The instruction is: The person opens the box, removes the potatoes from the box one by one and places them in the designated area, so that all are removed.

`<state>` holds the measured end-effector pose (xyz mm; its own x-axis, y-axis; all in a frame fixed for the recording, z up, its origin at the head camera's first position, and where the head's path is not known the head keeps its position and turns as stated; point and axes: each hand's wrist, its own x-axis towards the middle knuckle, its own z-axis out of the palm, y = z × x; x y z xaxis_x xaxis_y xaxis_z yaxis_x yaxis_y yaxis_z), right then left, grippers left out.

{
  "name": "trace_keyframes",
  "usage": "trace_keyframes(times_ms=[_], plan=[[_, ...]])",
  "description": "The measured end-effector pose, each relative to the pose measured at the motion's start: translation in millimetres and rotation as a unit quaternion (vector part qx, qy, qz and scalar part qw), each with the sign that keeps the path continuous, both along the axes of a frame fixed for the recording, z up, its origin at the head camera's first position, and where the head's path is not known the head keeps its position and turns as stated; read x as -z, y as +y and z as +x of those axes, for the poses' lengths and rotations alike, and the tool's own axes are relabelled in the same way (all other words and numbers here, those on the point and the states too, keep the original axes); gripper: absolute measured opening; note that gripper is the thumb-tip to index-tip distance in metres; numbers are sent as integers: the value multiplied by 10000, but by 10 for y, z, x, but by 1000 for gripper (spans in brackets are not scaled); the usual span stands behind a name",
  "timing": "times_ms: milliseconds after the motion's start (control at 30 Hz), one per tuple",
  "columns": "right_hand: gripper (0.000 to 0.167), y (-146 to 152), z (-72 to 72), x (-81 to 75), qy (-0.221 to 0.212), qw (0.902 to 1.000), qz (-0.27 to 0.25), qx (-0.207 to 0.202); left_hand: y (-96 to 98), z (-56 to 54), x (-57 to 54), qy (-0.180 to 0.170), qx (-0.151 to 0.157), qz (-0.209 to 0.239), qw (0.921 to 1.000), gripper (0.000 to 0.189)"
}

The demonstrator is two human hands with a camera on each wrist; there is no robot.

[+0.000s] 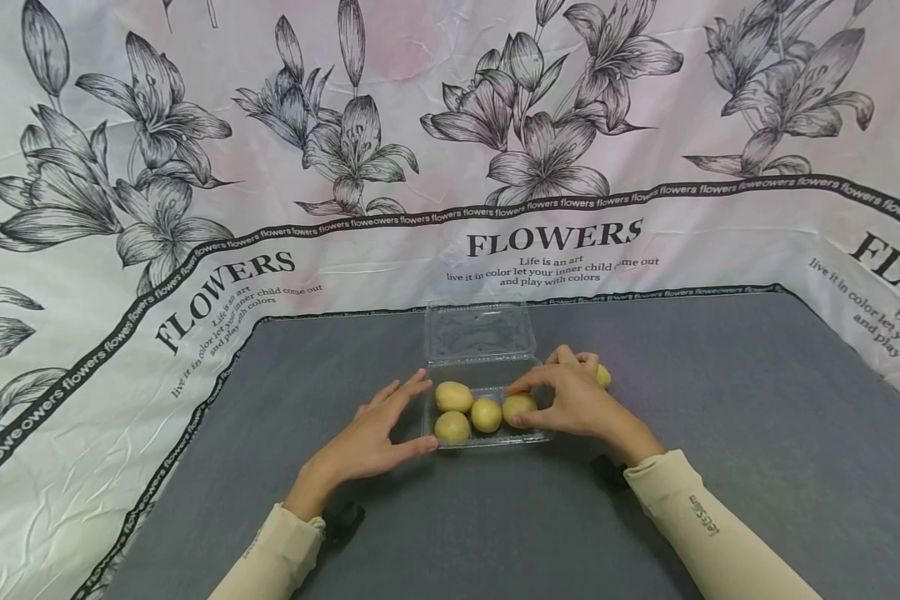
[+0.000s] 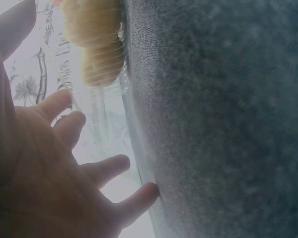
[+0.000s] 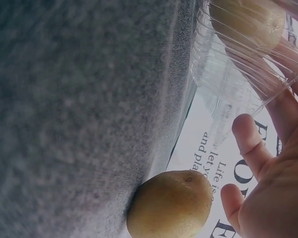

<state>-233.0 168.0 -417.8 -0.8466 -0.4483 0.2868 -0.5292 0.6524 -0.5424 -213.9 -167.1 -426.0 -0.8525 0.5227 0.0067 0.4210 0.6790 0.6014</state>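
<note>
A clear plastic clamshell box [image 1: 487,442] lies on the grey cloth with its lid [image 1: 480,333] flipped back. Inside it are several yellowish potatoes [image 1: 453,397]. My right hand [image 1: 581,400] grips the rightmost potato [image 1: 520,409] between thumb and fingers, down within the box. Outside, right of the box, another potato [image 3: 170,206] rests on the cloth; the head view shows just part of it behind that hand. My left hand [image 1: 375,437] is spread at the box's left side, its thumb at the front left corner. Whether that thumb touches the plastic, I cannot tell.
A grey cloth [image 1: 495,525] covers the table. Behind it and along both sides hangs a white fabric [image 1: 375,267] printed with flowers and lettering. The raised lid stands on the far side of the box.
</note>
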Motion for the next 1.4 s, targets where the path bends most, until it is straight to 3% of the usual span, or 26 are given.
trace_keyframes(times_ms=[233, 767, 1100, 1400], plan=[[30, 2, -19, 16, 337, 9993, 77, 113, -5, -2, 11, 40, 15, -15, 10000, 85], [33, 7, -14, -19, -15, 9997, -222, -29, -1, -1, 13, -6, 38, 9, 10000, 85], [38, 55, 8, -103, -215, 9981, -511, 282, 5, -7, 2, -1, 43, -24, 10000, 85], [36, 158, -38, -167, -155, 9979, -592, 225, 12, 1, -8, -73, 32, 17, 10000, 85]])
